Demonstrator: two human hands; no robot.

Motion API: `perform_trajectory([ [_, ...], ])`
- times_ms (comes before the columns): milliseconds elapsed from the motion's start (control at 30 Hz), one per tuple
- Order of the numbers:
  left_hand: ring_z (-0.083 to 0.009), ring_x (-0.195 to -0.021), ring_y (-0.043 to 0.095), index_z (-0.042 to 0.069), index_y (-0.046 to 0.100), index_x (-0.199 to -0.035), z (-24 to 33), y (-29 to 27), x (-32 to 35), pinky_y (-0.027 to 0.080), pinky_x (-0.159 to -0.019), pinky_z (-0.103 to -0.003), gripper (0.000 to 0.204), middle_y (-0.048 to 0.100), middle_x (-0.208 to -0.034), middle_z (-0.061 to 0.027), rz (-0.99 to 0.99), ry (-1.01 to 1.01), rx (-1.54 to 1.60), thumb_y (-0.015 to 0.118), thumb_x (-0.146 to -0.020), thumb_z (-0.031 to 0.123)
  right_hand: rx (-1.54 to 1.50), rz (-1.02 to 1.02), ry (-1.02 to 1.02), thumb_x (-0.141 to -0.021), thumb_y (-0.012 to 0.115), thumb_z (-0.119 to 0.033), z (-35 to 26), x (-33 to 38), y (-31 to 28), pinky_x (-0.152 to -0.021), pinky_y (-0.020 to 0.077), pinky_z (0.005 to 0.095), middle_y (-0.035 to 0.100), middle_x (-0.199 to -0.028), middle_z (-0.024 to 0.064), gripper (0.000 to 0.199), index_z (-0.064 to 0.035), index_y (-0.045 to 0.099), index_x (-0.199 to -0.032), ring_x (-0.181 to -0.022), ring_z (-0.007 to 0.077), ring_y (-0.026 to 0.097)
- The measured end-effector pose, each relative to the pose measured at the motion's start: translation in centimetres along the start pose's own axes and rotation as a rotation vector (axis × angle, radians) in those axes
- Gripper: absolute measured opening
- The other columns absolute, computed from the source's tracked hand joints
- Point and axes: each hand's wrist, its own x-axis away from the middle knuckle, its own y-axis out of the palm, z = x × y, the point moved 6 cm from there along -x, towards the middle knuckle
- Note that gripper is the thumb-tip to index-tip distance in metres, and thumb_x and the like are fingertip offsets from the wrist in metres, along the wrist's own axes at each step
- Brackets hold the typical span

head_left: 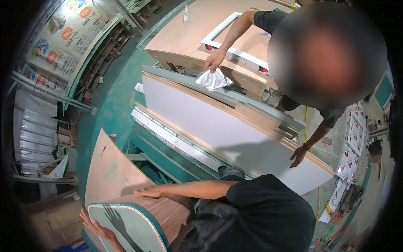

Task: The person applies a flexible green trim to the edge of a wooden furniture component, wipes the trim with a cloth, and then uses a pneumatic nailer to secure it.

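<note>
A curved wooden piece [180,213] with a pale green, round-cornered end face [126,222] stands at the lower left, edged by a darker green band. My right hand [149,191] lies with fingers outstretched where the piece's slatted curve meets a tall plywood panel [110,172]. Beside the left edge of the green face is my left hand [100,229], fingers spread; whether it touches the edge I cannot tell. A hand's shadow falls across the green face. Neither hand grips anything.
Across from me, a co-worker's hand [215,61] holds a crumpled white sheet [213,80] above stacked boards. The co-worker's other hand [299,156] is at a long white panel [201,119]. Behind stands a plywood-topped table [176,35] bearing a white frame [241,52]. White-faced strips [176,138] lie nearer me.
</note>
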Motion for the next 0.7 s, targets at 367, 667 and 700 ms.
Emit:
perform_trajectory([
  [367,-0.0337,-0.149,0.026,0.000,0.042,-0.148,0.9,1.3,-1.8,0.008,-0.122,-0.050,0.059,0.043,-0.152,-0.0178,-0.108,0.064,0.005,0.029,-0.106,0.040,0.060,0.018,-0.133,-0.094,0.025,-0.077,-1.0,0.2,0.6,-0.121,0.0207,0.0421,0.028,-0.159,0.0231,0.094,-0.0047,0.031,-0.154,-0.148,0.0387,0.026],
  [667,-0.0338,-0.148,0.027,0.002,0.042,-0.149,0.1,1.3,1.3,0.004,-0.121,-0.053,0.068,0.043,-0.153,-0.0147,-0.013,-0.015,0.100,0.025,-0.104,0.050,-0.165,0.226,-0.318,-0.098,0.022,-0.071,1.1,-1.1,-0.5,-0.116,0.0267,0.0392,0.034,-0.158,0.0180,0.088,-0.0032,0.037,-0.152,-0.145,0.0336,0.031],
  [700,-0.0328,-0.149,0.026,0.003,0.041,-0.150,0.8,0.7,0.8,0.003,-0.122,-0.054,0.068,0.043,-0.154,-0.0134,0.008,-0.019,0.108,0.025,-0.103,0.051,-0.207,0.194,-0.348,-0.099,0.024,-0.071,2.2,-2.6,0.5,-0.115,0.0283,0.0391,0.035,-0.157,0.0179,0.087,-0.0027,0.037,-0.151,-0.145,0.0330,0.033],
])
